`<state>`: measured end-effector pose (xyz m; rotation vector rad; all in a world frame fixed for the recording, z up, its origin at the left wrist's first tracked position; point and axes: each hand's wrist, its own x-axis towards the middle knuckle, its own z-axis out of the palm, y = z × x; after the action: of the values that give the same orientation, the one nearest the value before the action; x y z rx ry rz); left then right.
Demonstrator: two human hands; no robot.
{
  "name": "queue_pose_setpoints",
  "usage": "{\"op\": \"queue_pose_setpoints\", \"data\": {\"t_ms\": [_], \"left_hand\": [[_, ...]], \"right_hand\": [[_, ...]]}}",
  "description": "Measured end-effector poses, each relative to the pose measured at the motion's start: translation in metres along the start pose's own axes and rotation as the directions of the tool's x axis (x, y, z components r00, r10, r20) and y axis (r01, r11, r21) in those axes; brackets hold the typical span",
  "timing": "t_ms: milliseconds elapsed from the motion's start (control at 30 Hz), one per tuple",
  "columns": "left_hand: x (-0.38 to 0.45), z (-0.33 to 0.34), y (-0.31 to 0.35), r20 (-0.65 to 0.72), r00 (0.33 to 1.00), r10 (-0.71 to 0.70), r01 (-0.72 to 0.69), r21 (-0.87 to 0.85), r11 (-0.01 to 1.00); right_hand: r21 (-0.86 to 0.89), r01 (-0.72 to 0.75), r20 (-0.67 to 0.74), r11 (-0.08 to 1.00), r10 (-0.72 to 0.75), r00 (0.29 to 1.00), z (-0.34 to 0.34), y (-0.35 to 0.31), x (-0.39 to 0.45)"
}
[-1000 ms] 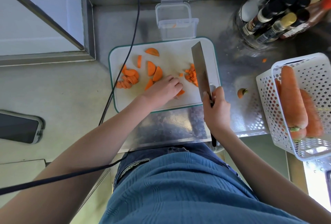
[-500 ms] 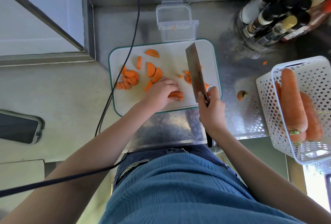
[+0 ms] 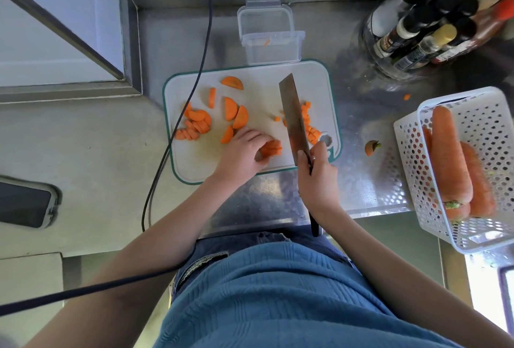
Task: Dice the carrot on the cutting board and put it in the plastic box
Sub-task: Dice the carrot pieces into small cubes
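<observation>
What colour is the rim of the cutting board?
Teal green, around a white cutting board; it shows best in the head view.

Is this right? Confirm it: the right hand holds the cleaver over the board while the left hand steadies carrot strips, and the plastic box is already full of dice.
Not quite. In the head view the plastic box is nearly empty, with one carrot bit; the rest holds.

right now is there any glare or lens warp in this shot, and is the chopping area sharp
Head view: daylight glare blows out the window strip bottom right; wide-angle warp bows the counter edges and bottles; cutting board, cleaver and carrot pieces look reasonably sharp.
</observation>
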<state>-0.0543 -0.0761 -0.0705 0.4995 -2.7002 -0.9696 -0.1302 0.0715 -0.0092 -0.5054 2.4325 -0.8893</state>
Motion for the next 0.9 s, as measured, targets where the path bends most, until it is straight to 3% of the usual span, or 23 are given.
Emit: {"op": "queue_pose_setpoints", "data": {"t_ms": [200,367,733,900], "left_hand": [[-0.012,0.009,-0.001,-0.109,0.994,-0.018,0.025,0.062,0.998],[-0.016,0.008,-0.005,-0.057,0.996,-0.069,0.07,0.019,0.997],[-0.017,0.01,-0.011,-0.119,0.992,-0.04,0.039,-0.013,0.999],[-0.017,0.012,-0.013,-0.147,0.989,-0.001,0.0,-0.011,1.0]], "right_hand": [[0.003,0.013,0.025,1.0,-0.013,1.0,0.009,-0.005,-0.002],[-0.02,0.021,0.058,1.0,-0.02,0.998,0.017,-0.01,-0.002],[-0.099,-0.032,0.11,0.995,0.043,0.993,0.032,-0.022,-0.002],[-0.346,-0.053,0.134,0.937,0.105,0.985,0.049,-0.026,0.003]]}}
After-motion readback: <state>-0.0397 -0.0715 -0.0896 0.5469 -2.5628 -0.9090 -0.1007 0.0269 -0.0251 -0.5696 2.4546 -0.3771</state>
